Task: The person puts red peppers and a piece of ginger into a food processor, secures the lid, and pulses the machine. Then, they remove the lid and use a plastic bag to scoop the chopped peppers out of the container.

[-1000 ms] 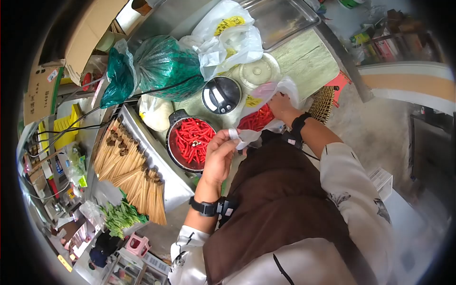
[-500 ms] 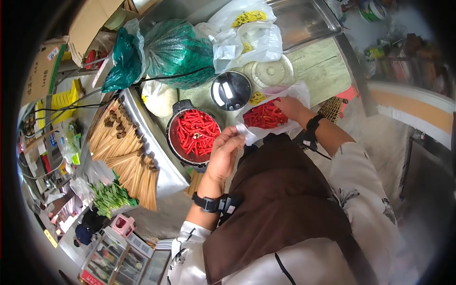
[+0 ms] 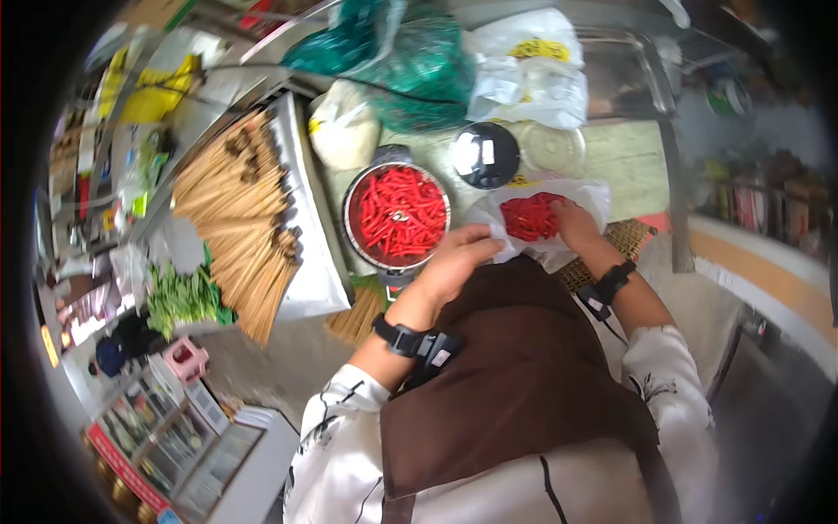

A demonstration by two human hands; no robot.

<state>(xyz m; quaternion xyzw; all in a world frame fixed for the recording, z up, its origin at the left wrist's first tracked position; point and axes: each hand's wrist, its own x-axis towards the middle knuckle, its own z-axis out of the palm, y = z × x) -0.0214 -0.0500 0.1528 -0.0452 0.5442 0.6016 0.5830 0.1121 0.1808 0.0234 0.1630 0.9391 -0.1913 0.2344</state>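
So the biggest thing here is the desk (image 3: 633, 166), running through the upper middle of the frame to the right, with a fat green bag (image 3: 428, 65) parked near the top, out of the way. Next down is the thin white plastic bag (image 3: 489, 210), spread right of centre. I'd want its mouth folded well back and its near edge pinned, since film that light probably slides and rides up the wrist. The pot (image 3: 354, 231) sits just left of it, pretty full, so I'd mind the elbow there. Hands: the left hand (image 3: 458, 262) is between pot and bag, fingertips by the bag's edge, and I can't tell if that grip has any plastic in it. The right hand (image 3: 576, 227) is down in the bag, fingertips buried, so can't say if that grip is apart or clamped on anything either. The strap (image 3: 602, 293) on that wrist has a cable that could snag the film. Smallest are the red chillies (image 3: 528, 217), heaped in the white bag right of centre. Go shallow, with loose fingers; squeezing hard would likely bruise them.
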